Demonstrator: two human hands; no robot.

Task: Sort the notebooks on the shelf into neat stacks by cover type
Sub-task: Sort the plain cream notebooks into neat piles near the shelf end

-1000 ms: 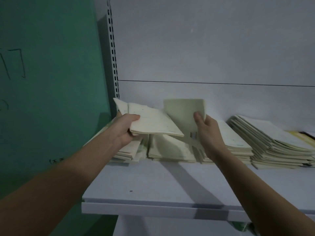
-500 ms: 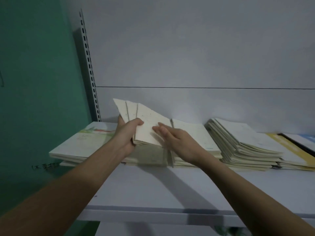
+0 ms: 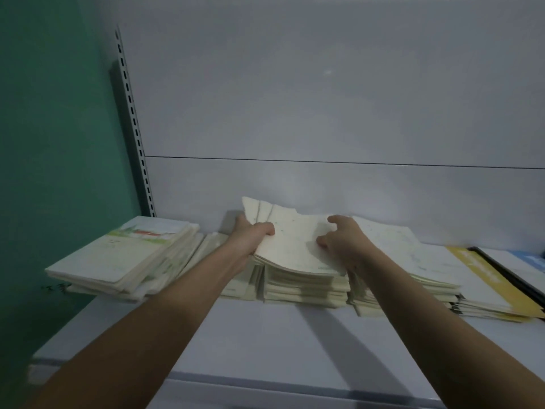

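In the head view the left hand (image 3: pixel 250 236) grips a fanned bunch (image 3: pixel 290 243) of cream notebooks over the middle stack (image 3: pixel 305 287) on the shelf (image 3: pixel 265 343); the right hand (image 3: pixel 343 240), fingers curled, pinches its right edge. Best to square the bunch's edges between both hands before lowering it flush onto that stack.

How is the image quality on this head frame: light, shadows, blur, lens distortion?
Head view: dim, cool light with a faint glare patch on the back panel; both forearms cast soft shadows on the shelf; the left hand and right hand on the notebooks look soft; the wide lens bends the slotted upright.
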